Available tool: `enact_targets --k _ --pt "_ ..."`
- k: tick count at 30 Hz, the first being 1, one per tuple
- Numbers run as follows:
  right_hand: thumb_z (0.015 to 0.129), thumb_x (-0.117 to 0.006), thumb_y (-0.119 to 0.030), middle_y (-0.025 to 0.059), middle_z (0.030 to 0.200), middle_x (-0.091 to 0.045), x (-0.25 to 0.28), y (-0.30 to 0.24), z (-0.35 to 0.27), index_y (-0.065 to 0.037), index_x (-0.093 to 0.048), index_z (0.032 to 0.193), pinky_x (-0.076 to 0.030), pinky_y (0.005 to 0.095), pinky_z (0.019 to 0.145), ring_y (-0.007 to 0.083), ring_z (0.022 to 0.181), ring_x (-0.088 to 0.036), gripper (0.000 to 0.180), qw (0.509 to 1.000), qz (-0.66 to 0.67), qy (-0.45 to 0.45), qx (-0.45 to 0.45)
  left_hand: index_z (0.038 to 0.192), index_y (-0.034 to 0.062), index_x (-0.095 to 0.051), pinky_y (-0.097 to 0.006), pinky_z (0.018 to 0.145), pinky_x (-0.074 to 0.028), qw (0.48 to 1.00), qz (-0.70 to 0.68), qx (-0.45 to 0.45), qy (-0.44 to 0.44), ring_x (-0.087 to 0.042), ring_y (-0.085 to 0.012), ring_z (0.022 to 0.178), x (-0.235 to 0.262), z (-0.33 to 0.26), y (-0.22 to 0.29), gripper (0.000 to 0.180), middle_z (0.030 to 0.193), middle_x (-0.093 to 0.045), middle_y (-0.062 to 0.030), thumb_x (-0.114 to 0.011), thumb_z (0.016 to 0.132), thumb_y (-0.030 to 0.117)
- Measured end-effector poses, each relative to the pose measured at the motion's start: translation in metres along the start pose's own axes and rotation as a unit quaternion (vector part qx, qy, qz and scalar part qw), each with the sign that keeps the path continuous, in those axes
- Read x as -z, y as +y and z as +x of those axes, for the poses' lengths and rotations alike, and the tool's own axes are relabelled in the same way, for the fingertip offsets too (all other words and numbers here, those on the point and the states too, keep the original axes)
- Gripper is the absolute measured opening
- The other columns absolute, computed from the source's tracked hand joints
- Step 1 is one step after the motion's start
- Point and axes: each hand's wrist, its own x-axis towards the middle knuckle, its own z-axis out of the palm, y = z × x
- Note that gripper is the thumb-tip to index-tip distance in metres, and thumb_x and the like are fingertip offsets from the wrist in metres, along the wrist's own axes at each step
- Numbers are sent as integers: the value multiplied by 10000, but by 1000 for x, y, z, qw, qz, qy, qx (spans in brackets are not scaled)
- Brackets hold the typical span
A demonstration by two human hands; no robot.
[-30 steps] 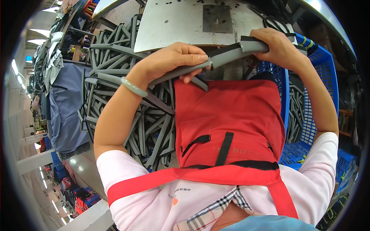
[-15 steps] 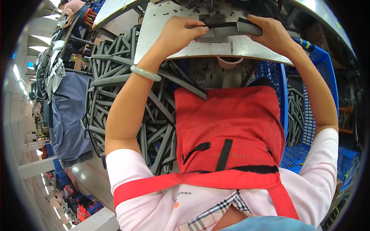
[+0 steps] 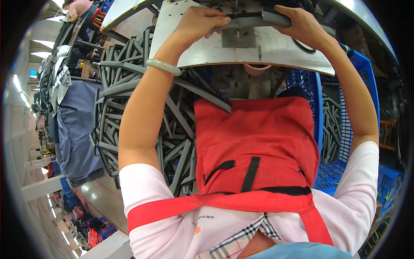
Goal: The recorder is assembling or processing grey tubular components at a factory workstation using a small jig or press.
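A grey padded strip with a black edge (image 3: 250, 21) stretches between my two hands over the white tabletop (image 3: 189, 56). My left hand (image 3: 199, 25) pinches its left end between thumb and fingers. At the other end, my right hand (image 3: 300, 26) is closed around the strip, where a grey flap folds over. The strip lies just in front of the needle area of what looks like a sewing machine (image 3: 234, 6), cut off by the top of the picture. Nearer to me, a square metal plate (image 3: 238, 39) shows in the tabletop.
A big heap of similar grey strips (image 3: 172, 149) stands to my left, one reaching over toward my red apron (image 3: 258, 134). On the right, a blue plastic crate (image 3: 318, 112) holds more strips. Under the table edge hangs a pinkish bowl (image 3: 257, 70). Another person (image 3: 79, 8) works far left.
Both hands have moved farther from me with the strip, toward the machine. The metal plate, partly covered before, now shows in front of the strip.
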Motion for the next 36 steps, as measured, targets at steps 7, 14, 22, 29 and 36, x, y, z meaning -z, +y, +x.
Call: enact_targets --k 7,14,22,29,36 --pt "777 -718 -287 233 828 -645 26 -17 10 -9 -606 982 -503 457 691 413 803 -637 363 998 -14 -56 -13 1041 -5 -712 -238 559 -412 999 20 -30 -36 -489 -101 580 7 20 -12 278 745 -651 -50 -654 903 229" --pt "768 -730 -249 270 921 -647 28 -14 7 60 -597 1111 -503 420 767 387 880 -653 480 995 35 -19 -97 934 -70 -707 -253 500 -409 985 -150 40 76 -545 -127 557 16 15 -15 195 732 -667 -79 -647 906 114" --pt "753 -633 -105 180 1048 -642 -43 -141 -66 -16 -621 1025 -501 400 894 348 951 -627 287 948 34 89 304 846 -19 -717 -398 656 -513 963 223 -121 -87 -665 -340 676 -24 -46 29 251 751 -658 -240 -674 784 220" --pt "753 -632 -116 167 943 -649 -84 -168 -36 -10 -595 1020 -475 435 854 364 954 -608 289 974 69 73 204 880 -20 -696 -389 667 -509 960 127 -235 79 -668 -334 742 -34 -60 44 193 796 -659 -235 -625 815 148" --pt "778 -702 -153 215 974 -613 -64 -117 -78 3 -567 1022 -452 464 846 412 977 -562 319 984 162 -25 68 963 13 -699 -354 716 -493 976 217 -18 29 -652 -257 778 3 -156 -58 275 853 -679 -142 -603 912 266"
